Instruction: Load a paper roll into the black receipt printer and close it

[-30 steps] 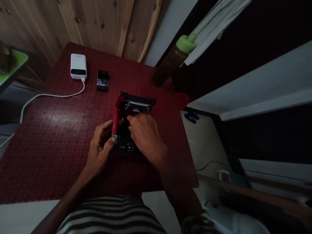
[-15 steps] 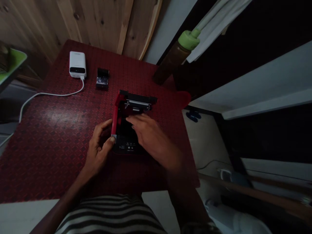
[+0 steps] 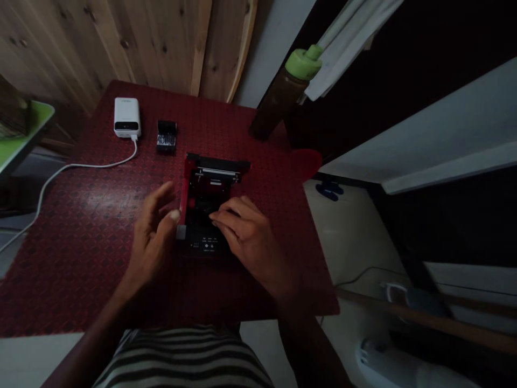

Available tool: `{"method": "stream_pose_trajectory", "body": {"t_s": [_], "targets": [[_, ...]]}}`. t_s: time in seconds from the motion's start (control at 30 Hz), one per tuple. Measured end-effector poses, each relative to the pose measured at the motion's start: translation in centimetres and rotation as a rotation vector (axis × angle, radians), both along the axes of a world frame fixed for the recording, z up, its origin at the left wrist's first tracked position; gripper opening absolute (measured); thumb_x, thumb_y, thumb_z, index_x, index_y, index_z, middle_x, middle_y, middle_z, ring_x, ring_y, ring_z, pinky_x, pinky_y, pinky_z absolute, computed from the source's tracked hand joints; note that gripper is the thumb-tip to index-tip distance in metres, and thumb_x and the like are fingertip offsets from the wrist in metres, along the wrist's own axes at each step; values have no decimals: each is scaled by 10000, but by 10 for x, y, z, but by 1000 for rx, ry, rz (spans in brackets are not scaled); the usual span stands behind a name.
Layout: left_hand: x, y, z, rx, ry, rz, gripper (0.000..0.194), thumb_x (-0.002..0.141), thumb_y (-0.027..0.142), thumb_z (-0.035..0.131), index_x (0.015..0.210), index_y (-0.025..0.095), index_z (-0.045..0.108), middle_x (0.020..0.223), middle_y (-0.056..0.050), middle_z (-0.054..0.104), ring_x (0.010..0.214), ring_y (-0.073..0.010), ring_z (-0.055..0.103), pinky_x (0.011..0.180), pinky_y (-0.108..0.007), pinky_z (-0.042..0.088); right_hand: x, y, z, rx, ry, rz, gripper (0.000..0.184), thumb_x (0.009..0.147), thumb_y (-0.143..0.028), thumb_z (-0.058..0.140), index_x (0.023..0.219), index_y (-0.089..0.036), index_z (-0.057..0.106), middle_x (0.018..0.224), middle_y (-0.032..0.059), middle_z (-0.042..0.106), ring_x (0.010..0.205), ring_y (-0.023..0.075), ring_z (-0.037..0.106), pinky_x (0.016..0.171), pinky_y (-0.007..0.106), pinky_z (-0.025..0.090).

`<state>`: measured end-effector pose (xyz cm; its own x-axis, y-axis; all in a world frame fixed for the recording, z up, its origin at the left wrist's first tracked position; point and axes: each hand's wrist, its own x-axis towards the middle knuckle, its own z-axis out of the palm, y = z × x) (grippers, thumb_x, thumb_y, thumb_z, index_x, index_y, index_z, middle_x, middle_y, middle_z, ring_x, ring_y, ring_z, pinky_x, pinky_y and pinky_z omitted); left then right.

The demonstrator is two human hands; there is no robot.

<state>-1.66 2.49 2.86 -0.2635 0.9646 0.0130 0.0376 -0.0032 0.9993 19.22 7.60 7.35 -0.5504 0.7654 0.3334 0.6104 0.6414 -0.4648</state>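
A red and black device, which looks like a small label printer (image 3: 204,237), sits on the table with its lid raised and its dark inside showing. Just off its left side is my left hand (image 3: 151,237), fingers apart and nothing in them. My right hand (image 3: 248,237) is over the printer's open bay from the right, thumb and fingertips pinched together. Whatever the pinch holds, if anything, is too dark to make out. Beyond the printer lies a small black piece with a roll and shiny film (image 3: 166,137).
A white power bank (image 3: 126,117) with a white cable (image 3: 95,166) stands at the table's back left. Toward the back right are a brown bottle with a green cap (image 3: 278,97) and a red rounded object (image 3: 306,163). The red patterned table (image 3: 92,258) ends at the right above the floor.
My left hand has let go of the printer's left edge and opened beside it. The right hand has drawn back toward me, its fingertips now pinched. The view has shifted slightly.
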Motion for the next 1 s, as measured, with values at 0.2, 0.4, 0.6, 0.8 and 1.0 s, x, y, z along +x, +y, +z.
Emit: {"method": "stream_pose_trajectory", "body": {"t_s": [0.2, 0.4, 0.6, 0.8, 1.0], "targets": [[0, 74, 20, 242, 176, 21, 528, 1073, 673, 615, 1391, 280, 767, 1522, -98, 695, 1432, -314, 637, 1223, -493, 500, -2, -24, -9, 90, 10, -97, 283, 1082, -47, 622, 1109, -226, 839, 1004, 62, 776, 946, 225, 678, 846, 379, 629], [4, 77, 23, 221, 113, 63, 260, 987, 478, 789, 880, 241, 787, 1326, -82, 777, 1435, -326, 644, 1266, -510, 463, -5, -39, -18, 279, 17, -167, 294, 1080, -37, 601, 1160, -190, 840, 1117, 112, 819, 962, 240, 710, 861, 391, 648], [0, 30, 2, -23, -89, -15, 614, 844, 425, 901, 1411, 281, 714, 1539, -104, 707, 1460, -336, 655, 1202, -500, 561, -6, -48, -23, 320, 6, -236, 285, 1078, -75, 634, 1167, -247, 842, 1228, 117, 839, 1080, 272, 747, 925, 453, 650], [-1, 18, -8, -93, -131, -95, 646, 899, 459, 866, 1486, 248, 699, 1587, -133, 692, 1448, -353, 678, 1168, -490, 601, -5, -49, -22, 283, 5, -205, 252, 1080, -147, 670, 1212, -292, 829, 1299, 63, 864, 1225, 276, 801, 1030, 507, 612], [-4, 20, -6, -66, -79, -143, 642, 931, 458, 844, 1513, 235, 688, 1619, -139, 667, 1495, -345, 645, 1248, -495, 538, -7, -49, -20, 238, 76, -189, 176, 1098, -182, 667, 1189, -204, 817, 1254, 105, 876, 1190, 279, 825, 1038, 489, 602]]}}
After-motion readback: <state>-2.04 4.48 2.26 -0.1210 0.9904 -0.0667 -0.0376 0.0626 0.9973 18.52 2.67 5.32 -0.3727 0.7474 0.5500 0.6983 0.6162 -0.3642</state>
